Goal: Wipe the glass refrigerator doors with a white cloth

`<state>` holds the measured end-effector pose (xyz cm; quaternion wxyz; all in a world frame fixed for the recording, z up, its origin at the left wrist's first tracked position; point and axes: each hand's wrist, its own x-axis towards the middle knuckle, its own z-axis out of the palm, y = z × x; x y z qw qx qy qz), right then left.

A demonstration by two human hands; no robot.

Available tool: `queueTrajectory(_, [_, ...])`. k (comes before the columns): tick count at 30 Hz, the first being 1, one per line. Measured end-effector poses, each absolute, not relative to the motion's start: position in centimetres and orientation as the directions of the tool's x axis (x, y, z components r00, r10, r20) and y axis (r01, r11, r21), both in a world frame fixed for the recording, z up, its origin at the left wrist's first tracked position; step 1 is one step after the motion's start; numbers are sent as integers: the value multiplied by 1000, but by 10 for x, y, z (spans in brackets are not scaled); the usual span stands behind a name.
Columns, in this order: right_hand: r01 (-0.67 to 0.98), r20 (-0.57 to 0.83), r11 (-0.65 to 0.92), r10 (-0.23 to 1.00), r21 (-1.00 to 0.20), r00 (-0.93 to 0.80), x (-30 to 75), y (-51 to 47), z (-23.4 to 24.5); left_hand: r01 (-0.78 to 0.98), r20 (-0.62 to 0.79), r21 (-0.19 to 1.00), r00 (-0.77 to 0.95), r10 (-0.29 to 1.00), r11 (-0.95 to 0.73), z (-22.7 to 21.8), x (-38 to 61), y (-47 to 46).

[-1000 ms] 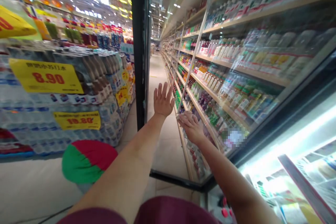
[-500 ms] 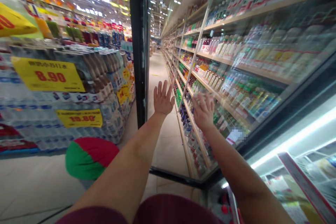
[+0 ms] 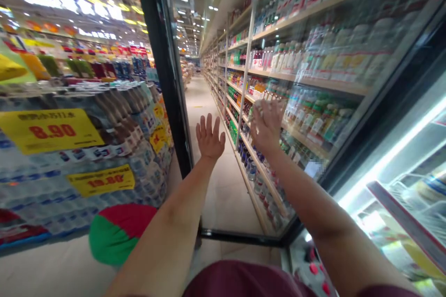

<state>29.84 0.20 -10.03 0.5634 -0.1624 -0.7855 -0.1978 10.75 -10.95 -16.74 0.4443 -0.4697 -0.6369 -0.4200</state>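
A glass cooler door [image 3: 226, 195] with a black frame stands swung open in front of me. My left hand [image 3: 211, 138] lies flat on the pane, fingers spread, holding nothing. To its right and a little higher, my right hand [image 3: 266, 132] presses against the same glass. Under and beside its fingers shows a pale, crumpled cloth [image 3: 258, 106], partly hidden by the hand. Rows of bottles on shelves appear in the glass behind both hands.
Stacked packs of bottled water [image 3: 139, 148] with yellow price signs [image 3: 52, 130] stand on the left. A red and green round-topped stool [image 3: 114, 232] is below them. At right is the lit cooler interior with a shelf edge [image 3: 404, 218] and goods.
My right hand has moved up the glass, with the pale cloth showing more clearly at its fingers. My left hand stays flat on the pane. The view has shifted and tilted slightly.
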Motion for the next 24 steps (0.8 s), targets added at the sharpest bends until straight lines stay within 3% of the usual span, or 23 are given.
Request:
queueTrajectory(4, [349,810,914,38,208,-585,291,-18,-161,980,953,100,-144,267,173,-191,105,-128])
queueTrajectory(9, [253,741,926,-41,280,-670,300,-22,-219,954,934,159,-229,275,253,-259,98,-150])
queueTrajectory(12, [165,718,910,-179,382,-673,303,-18,-211,934,895,236,-317,314,270,-283,90,-152])
queueTrajectory(14, [220,771,905,-160,364,-616,300,-15,-185,931,889,261,-335,311,256,-290,85,-152])
queueTrajectory(18, [462,957,884,65,76,-281,281,-19,-127,927,889,283,-350,297,247,-299,76,-151])
queueTrajectory(20, [491,974,871,107,5,-200,269,-27,-122,922,882,292,-362,301,254,-302,74,-151])
queueTrajectory(22, [462,959,884,70,67,-274,260,-39,-142,923,880,289,-361,308,256,-304,74,-151])
queueTrajectory(24, [355,887,912,-20,206,-462,259,-50,-175,927,878,282,-353,323,247,-301,77,-152])
